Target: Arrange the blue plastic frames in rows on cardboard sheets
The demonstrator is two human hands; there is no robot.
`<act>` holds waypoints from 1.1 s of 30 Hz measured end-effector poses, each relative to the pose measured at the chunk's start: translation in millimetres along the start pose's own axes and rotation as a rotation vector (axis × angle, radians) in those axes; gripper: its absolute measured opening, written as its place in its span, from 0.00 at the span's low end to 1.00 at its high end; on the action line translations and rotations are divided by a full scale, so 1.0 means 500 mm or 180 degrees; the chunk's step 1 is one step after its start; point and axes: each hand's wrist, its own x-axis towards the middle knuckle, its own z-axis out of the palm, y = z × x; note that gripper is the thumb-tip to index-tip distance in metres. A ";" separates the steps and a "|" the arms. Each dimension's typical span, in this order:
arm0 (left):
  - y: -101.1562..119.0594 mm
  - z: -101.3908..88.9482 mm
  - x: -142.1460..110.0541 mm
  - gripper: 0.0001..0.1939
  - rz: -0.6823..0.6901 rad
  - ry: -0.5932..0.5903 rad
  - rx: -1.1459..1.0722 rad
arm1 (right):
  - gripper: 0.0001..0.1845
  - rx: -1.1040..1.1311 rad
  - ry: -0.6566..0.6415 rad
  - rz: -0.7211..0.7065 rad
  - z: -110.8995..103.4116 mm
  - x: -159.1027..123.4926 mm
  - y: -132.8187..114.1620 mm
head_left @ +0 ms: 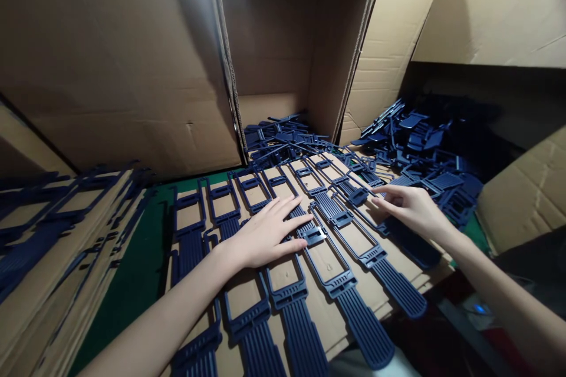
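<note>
My left hand [269,232] lies with fingers spread over rows of dark blue plastic pieces, each a rectangular frame with a ribbed, rounded handle. Under its fingertips is one such frame piece [327,259]. At the right end of the rows, my right hand [409,210] has thumb and fingers pinched at the edge of another dark blue plastic frame piece [409,241], whose handle lies in shadow below the palm. The pieces rest on a cardboard sheet [318,330], with more sheet edges showing beneath it.
A stack of cardboard sheets with blue pieces between them [88,271] stands at left on a green surface [137,277]. Loose blue pieces are heaped in front of an open carton [287,141] and in a shadowed carton at right [424,141]. A tall cardboard panel [119,70] rises behind.
</note>
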 end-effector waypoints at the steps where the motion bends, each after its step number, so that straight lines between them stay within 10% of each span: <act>1: 0.000 0.000 0.000 0.28 0.0009 0.0011 -0.0004 | 0.25 -0.0095 0.0055 -0.0029 0.001 -0.002 -0.002; 33: -0.004 0.006 0.001 0.29 -0.0008 0.0044 -0.0124 | 0.20 -0.0810 -0.0112 -0.0263 -0.011 -0.015 0.003</act>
